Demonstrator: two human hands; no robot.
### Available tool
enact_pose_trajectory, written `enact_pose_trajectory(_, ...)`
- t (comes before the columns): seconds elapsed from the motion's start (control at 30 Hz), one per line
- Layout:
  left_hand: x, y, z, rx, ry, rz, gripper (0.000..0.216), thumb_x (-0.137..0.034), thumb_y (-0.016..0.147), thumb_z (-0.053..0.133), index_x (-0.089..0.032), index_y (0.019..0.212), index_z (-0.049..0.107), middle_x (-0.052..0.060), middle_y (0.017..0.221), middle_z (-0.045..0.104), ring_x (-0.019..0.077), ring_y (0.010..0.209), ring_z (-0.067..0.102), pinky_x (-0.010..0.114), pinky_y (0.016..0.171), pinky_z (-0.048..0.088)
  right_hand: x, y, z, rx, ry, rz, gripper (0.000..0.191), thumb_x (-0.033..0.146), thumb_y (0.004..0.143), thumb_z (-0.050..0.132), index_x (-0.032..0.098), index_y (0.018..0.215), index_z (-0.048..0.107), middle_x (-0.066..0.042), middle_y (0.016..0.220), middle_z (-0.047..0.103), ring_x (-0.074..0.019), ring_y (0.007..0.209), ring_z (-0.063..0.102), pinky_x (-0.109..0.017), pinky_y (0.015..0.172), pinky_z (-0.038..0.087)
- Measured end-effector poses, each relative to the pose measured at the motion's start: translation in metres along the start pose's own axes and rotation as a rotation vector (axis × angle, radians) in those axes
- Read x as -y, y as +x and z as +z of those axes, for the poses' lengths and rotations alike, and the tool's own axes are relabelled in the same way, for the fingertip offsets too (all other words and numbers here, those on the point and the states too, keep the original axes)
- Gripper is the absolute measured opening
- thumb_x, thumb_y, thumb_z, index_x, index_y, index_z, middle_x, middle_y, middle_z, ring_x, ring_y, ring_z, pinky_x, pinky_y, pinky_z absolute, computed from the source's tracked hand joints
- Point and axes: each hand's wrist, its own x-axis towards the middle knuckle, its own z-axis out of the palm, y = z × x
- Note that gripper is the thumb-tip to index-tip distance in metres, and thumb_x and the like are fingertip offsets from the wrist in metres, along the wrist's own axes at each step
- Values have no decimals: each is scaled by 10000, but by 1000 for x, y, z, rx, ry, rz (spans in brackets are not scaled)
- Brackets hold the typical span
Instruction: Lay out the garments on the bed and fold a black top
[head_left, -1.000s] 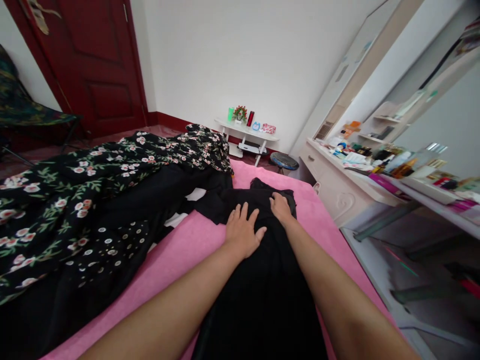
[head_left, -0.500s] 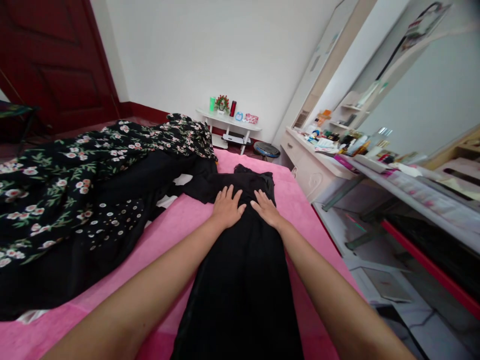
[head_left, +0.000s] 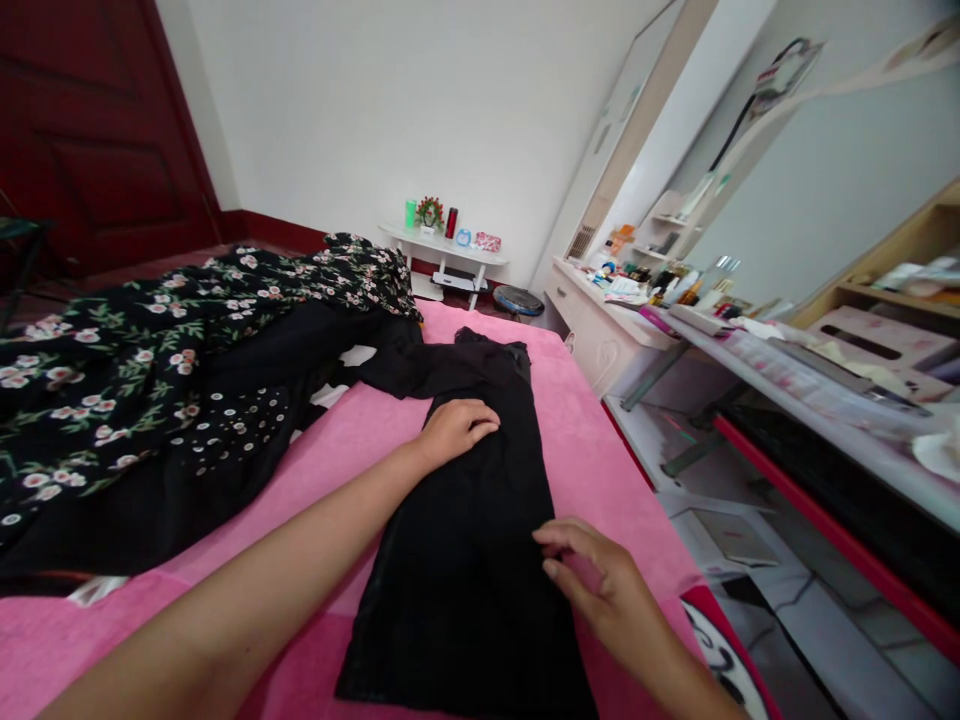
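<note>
A long black garment (head_left: 465, 600) lies stretched out on the pink bedspread (head_left: 637, 470), its far end bunched and dark, with one part reaching left. My left hand (head_left: 459, 432) rests on the upper middle of the garment, fingers loosely bent and the thumb apart, gripping nothing that I can see. At the garment's right edge is my right hand (head_left: 589, 570), its fingers curved and the thumb held away from them, with a gap between. Whether its fingertips touch the cloth, I cannot tell.
To the left lies a heap of dark clothes, including a black floral garment (head_left: 165, 350) and a black piece with white dots (head_left: 236, 425). A dressing table (head_left: 600, 325) with bottles stands at the right. Beyond the bed are a small white shelf (head_left: 442, 243) and a round stool (head_left: 519, 300).
My right hand has left the garment's upper part and come back toward me along its right edge. My left hand has drawn its spread fingers in and moved slightly nearer.
</note>
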Motion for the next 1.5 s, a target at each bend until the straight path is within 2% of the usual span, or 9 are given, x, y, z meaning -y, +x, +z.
enact_pose_trajectory(0.2,-9,0,2,71,57,-138,97,-231,817,630,-222,878,705,-5,821,668,143,749,610,226,633,426,25,-18,27,151,-32,61,366,90,772,527,221,1111,574,-23,968,600,-138,806,576,-250,708,456)
enact_pose_trajectory(0.4,-14,8,7,177,216,22,126,-192,839,597,-230,888,706,2,950,661,166,920,574,246,760,443,29,-11,46,261,-209,96,560,-33,647,456,221,1133,571,-33,1016,568,-134,815,585,-226,685,461)
enact_pose_trajectory(0.6,-12,20,11,285,292,76,197,-201,811,621,-212,1003,665,23,1099,625,206,980,555,284,786,454,30,-10,52,300,-368,121,588,-39,637,446,229,1151,549,-47,1121,543,-136,814,608,-218,667,468)
enact_pose_trajectory(0.73,-14,33,16,315,189,-51,186,-163,722,687,-236,892,671,25,993,623,218,914,596,291,736,453,33,-5,57,329,-498,109,431,-27,654,458,220,980,594,-32,984,595,-161,761,629,-232,593,426)
enact_pose_trajectory(0.93,-17,39,30,236,73,-175,177,-19,641,630,-191,614,600,6,751,595,176,709,607,272,662,442,34,1,57,278,-483,12,281,2,630,487,203,804,580,-7,824,596,-133,655,597,-220,511,329)
enact_pose_trajectory(1.13,-1,22,19,60,-141,-290,57,-133,792,531,-162,749,554,-15,711,581,119,623,578,222,567,461,28,-8,47,170,-275,-54,254,14,545,500,198,719,519,24,724,532,-77,548,500,-182,471,290)
enact_pose_trajectory(1.23,5,12,12,14,-194,-349,65,-135,812,482,-160,761,515,-31,671,540,97,518,535,209,482,443,29,-10,45,194,-218,-69,249,17,538,495,198,708,511,29,720,527,-78,567,500,-181,486,302)
enact_pose_trajectory(1.4,2,2,10,-46,-158,-359,140,-59,741,531,-172,669,490,-4,730,525,138,687,550,278,676,482,37,-18,28,340,-139,-42,257,40,648,545,220,832,554,23,811,576,-104,698,558,-184,591,387)
enact_pose_trajectory(1.5,-5,-1,9,-68,-90,-331,126,-64,758,530,-182,715,524,35,887,554,174,829,568,326,789,479,33,-28,18,367,-137,-66,236,295,767,657,240,979,568,-6,909,619,-135,757,580,-210,642,427)
